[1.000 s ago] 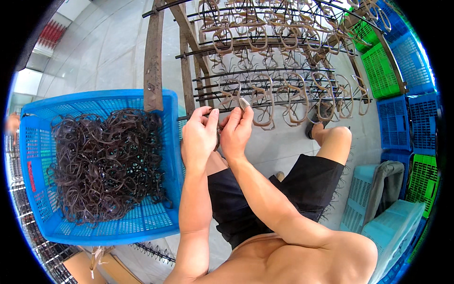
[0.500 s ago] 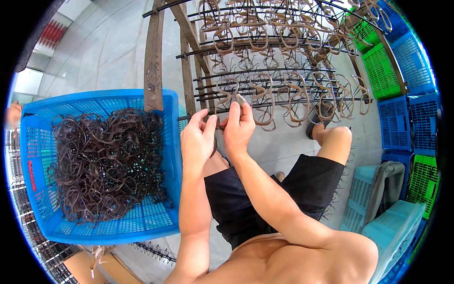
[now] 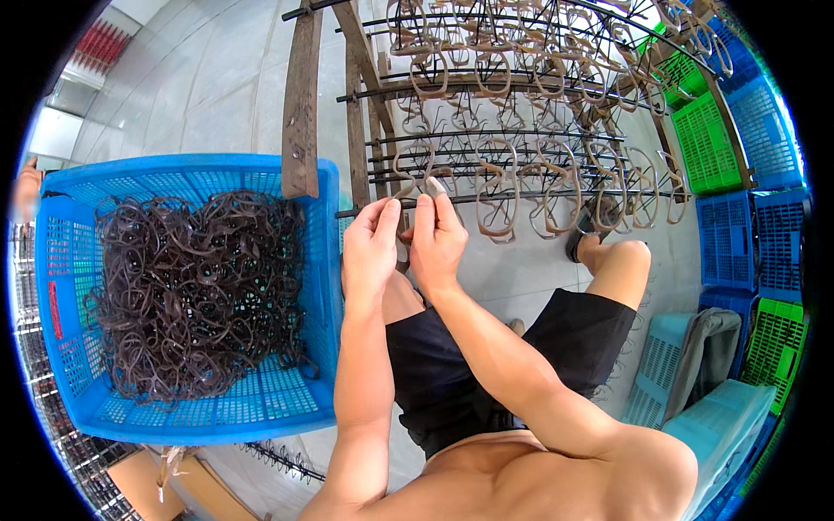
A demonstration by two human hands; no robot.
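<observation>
My left hand (image 3: 369, 247) and my right hand (image 3: 437, 247) are side by side at the near left end of the rack's lowest black rod (image 3: 556, 195). Thumbs and fingers are pinched on a brownish eyeglass frame (image 3: 403, 249), mostly hidden between the hands. A pale covering (image 3: 437, 186) sits on a fingertip of my right hand. Just beyond my fingers hangs another eyeglass frame (image 3: 414, 149). Further right, several translucent brown eyeglass frames (image 3: 497, 204) hang in a row from the rod.
At left stands a blue plastic basket (image 3: 208, 430) with a heap of dark eyeglass frames (image 3: 195, 295). A wooden upright (image 3: 301, 104) of the rack overhangs its corner. Stacked blue crates (image 3: 725, 230) and green crates (image 3: 704, 143) line the right side. My bare knee (image 3: 634, 260) is below the rack.
The view has shifted slightly, so rack and basket appear a little further right. My hands have drawn slightly closer together, still pinched at the rod's end.
</observation>
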